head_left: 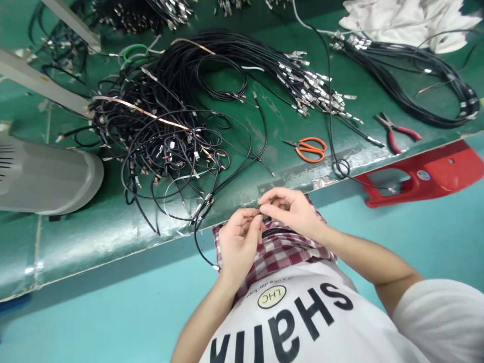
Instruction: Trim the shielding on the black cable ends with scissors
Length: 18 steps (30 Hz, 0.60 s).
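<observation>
The person's left hand [238, 244] and right hand [291, 212] meet just below the front edge of a glossy green workbench [94, 227], above a red-and-white checked cloth [278, 252] over a white T-shirt with black lettering [302, 317]. The fingertips of both hands are pressed together in a tight pinch on a thin black cable [265, 218], which lies right inside the grip; the right thumb and forefinger close on it from above, the left fingers curl in from below, and the fingers hide the part being held. A black cable with a silver metal tip [202, 252] curves down past the bench edge just beside the left hand, though it cannot be told whether this is the same cable. Farther up the bench, well apart from the hands, lies a tangled heap of black cables with small silver metal ends [159, 151], next to a fanned bundle with bright crimped tips [310, 88]. Orange-handled scissors [308, 149] and red-handled pliers [393, 132] rest near the bench edge, with a red plastic bracket [423, 174] beyond them and a grey cylindrical housing [45, 174] at the far side
</observation>
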### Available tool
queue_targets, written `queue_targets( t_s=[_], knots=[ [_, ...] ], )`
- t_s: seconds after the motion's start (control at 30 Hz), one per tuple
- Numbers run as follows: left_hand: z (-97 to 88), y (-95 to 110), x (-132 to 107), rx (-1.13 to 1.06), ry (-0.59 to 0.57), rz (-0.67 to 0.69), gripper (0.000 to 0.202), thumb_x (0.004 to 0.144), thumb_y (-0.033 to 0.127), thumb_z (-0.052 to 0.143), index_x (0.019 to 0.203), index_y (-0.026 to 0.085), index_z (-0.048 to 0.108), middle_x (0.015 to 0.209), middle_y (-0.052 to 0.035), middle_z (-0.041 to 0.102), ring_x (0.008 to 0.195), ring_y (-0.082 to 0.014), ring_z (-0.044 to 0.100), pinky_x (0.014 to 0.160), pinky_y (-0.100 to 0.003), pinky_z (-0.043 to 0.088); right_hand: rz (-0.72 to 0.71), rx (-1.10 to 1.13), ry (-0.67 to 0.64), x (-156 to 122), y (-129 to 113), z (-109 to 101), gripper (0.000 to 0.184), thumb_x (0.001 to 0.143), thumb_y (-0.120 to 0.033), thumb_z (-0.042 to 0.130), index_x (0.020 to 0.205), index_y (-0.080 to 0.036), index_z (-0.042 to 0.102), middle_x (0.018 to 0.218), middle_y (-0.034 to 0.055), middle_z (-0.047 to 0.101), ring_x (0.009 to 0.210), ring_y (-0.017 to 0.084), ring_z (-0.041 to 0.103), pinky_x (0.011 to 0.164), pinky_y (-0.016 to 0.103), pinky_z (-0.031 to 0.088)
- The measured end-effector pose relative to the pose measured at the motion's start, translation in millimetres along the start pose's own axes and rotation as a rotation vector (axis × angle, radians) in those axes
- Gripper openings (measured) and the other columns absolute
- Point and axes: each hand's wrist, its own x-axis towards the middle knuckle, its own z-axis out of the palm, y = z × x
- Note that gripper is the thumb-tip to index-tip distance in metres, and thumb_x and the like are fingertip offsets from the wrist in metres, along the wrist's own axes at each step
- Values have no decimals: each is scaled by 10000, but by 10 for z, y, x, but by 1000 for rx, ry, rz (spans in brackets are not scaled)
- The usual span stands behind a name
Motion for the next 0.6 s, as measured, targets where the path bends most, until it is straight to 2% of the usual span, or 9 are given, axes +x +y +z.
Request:
queue_targets(
  t_s=[0.13,0.3,0.4,0.47,0.6],
  knots=[
    [38,21,-17,72,38,-13,257,889,362,652,996,132,615,720,-12,651,493,-46,539,484,-153,466,-223,-57,66,11,56,66,165,871,-299,741,802,-152,713,837,23,651,721,98,577,634,210,452],
    [24,32,12,141,49,-64,376,840,455,694,1041,146,620,731,-18,661,544,-85,588,522,-176,510,-130,173,47,48,99,12,279,821,-410,786,828,-148,690,848,8,637,544,66,550,499,205,430],
    [-47,1,54,277,-64,-64,421,838,485,682,1097,157,626,797,-37,697,645,-119,649,625,-201,555,-138,229,107,56,25,-94,296,804,-432,794,822,-163,673,851,1,627,538,67,561,500,204,438],
    [-85,-9,82,410,-158,-16,395,852,494,656,1081,172,655,885,-54,725,732,-139,678,697,-219,562,-114,267,156,53,-69,-196,308,800,-444,793,831,-170,654,817,-6,612,542,73,569,507,204,443],
    [-44,48,98,551,-337,95,344,856,490,648,1003,183,701,1010,-74,733,915,-189,688,833,-276,551,-112,269,256,34,-267,-414,337,797,-468,788,836,-170,636,717,-21,597,534,84,565,523,211,453]
  ],
)
